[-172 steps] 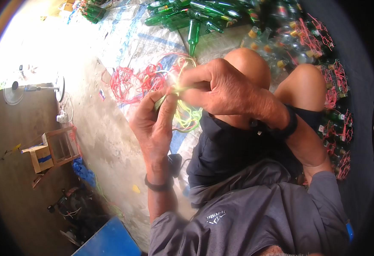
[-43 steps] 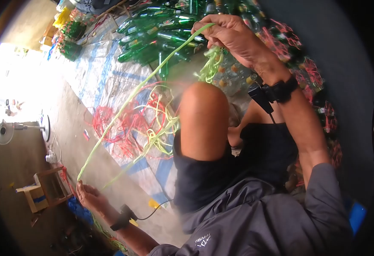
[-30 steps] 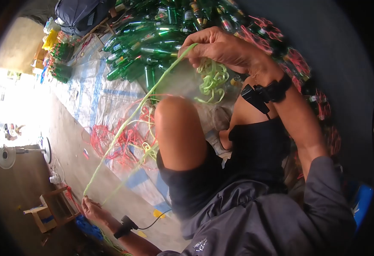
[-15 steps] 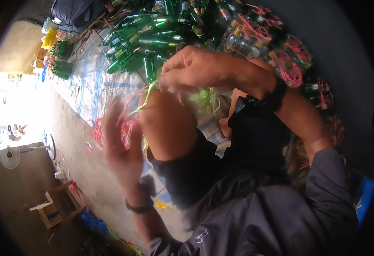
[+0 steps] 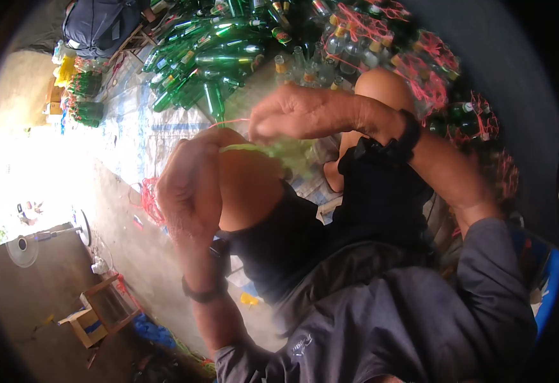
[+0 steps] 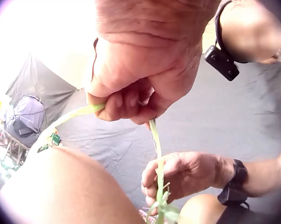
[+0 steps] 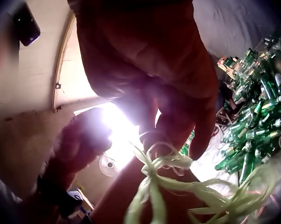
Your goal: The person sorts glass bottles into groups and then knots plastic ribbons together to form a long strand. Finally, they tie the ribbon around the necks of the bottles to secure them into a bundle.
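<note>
My left hand (image 5: pixel 190 185) is raised over the bent knee and grips a light green plastic string (image 6: pixel 158 144). In the left wrist view its fingers curl tightly round the string, which comes out on both sides of the fist. Facing it, my right hand (image 5: pixel 308 113) has its fingers bent round the tangled, knotted part of the same string (image 7: pixel 152 168), partly hidden by the hand. Loose green strands (image 5: pixel 295 153) hang below the right hand. Between the hands runs a short stretch of string, blurred in the head view.
Many green bottles (image 5: pixel 212 57) lie heaped ahead on a white-and-blue sheet (image 5: pixel 132 137). Clear bottles (image 5: pixel 305 67) and bundles in pink netting (image 5: pixel 423 80) stand at the right. A backpack (image 5: pixel 104 25), fan (image 5: pixel 24 250) and wooden frame (image 5: pixel 110 303) are at the left.
My hands were together, then spread far apart with the green string stretched between them; now they are close again. The left hand has come in from the lower left and grips the string.
</note>
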A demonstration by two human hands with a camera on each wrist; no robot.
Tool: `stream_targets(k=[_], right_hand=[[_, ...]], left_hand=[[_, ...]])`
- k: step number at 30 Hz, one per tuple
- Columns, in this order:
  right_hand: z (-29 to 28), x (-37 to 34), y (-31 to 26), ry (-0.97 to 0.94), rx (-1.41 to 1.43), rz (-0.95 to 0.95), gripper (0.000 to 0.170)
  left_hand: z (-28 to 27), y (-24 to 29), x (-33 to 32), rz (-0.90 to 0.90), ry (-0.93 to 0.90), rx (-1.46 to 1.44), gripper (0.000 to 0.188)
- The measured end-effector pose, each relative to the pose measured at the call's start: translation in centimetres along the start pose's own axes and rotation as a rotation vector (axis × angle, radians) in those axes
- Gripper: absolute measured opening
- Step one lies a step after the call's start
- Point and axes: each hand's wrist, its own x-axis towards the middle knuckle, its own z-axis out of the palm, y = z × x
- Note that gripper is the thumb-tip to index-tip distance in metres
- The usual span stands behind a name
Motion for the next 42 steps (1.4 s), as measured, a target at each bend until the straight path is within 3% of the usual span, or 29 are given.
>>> stream_targets(k=[3,8,9,13,19,23,26,33,36,38,40,42], right_hand=[[0.6,-0.8,1.9,0.004,-0.142,-0.056,0.029],[3.1,-1.8,2.5,0.071,-0.076,-0.008,0.041],[3.6,-1.5,3.0,0.116,-0.113,-0.098,0.035],[4.2,-1.9,3.0,0.157,-0.171,-0.096,0.025],[3.8,-3.7,1.3,0.209,0.118,0.219,0.021],[3.2,-4.4,1.6,0.32,0.085,0.181,0.02],[2.8,-4.8,1.5,0.364,0.326,0.217,0.02],[3.4,-4.9,0.4,0.447,0.503,0.214,0.018],[3.6,-4.8,0.4,0.394,0.455,0.205,0.018],[4.0,-4.6,-0.5,0.381,0.459,0.227,0.019],[3.9,-4.3,-1.2,0.367,0.463,0.25,0.019],[3.9,-4.1,-1.4,0.297,0.454,0.224,0.019]], left_hand=[[-0.2,-0.6,-0.9,0.076,0.044,0.01,0.018],[-0.4,0.1,-2.1,-0.078,0.055,0.047,0.018],[-0.4,0.2,-2.2,-0.081,0.053,0.052,0.018],[-0.9,-0.9,-2.7,-0.07,0.078,0.068,0.018],[-1.7,-1.8,-3.6,-0.095,0.146,0.012,0.017],[-1.8,-2.2,-4.8,-0.198,0.175,-0.037,0.018],[-2.0,-2.6,-5.6,-0.267,0.172,-0.038,0.018],[-2.2,-3.6,-6.9,-0.318,0.132,-0.106,0.017],[-1.9,-3.6,-6.6,-0.204,0.03,0.052,0.018],[-0.9,-2.1,-5.9,-0.112,-0.005,0.318,0.02],[-0.7,-2.1,-5.6,-0.161,-0.079,0.342,0.03],[0.5,-1.5,-4.9,0.183,0.049,0.571,0.036]])
